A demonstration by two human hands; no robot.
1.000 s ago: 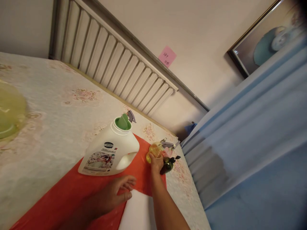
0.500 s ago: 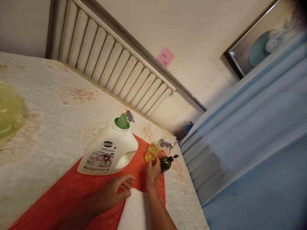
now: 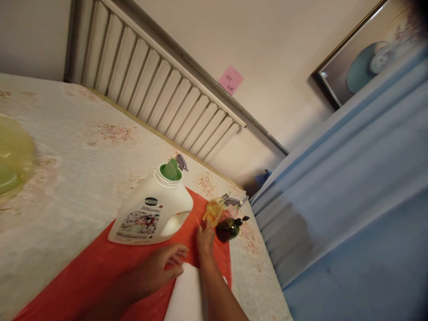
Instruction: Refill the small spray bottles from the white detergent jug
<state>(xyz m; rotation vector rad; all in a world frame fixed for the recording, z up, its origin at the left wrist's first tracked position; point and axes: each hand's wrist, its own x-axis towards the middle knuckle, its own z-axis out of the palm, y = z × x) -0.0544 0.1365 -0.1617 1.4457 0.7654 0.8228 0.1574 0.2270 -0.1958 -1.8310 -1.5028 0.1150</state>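
Right hand (image 3: 204, 238) touches yellow bottle (image 3: 214, 211); left hand (image 3: 160, 267) rests on red sheet (image 3: 100, 272).

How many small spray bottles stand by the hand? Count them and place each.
3, maybe more hidden. A yellow spray bottle stands just above the right hand; a dark green spray bottle to its right; a pink one shows partly behind both.

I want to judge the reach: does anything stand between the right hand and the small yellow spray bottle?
Nothing visible does. The right hand lies on the red sheet, fingertips right at the small yellow spray bottle; the dark green spray bottle lies beside it.
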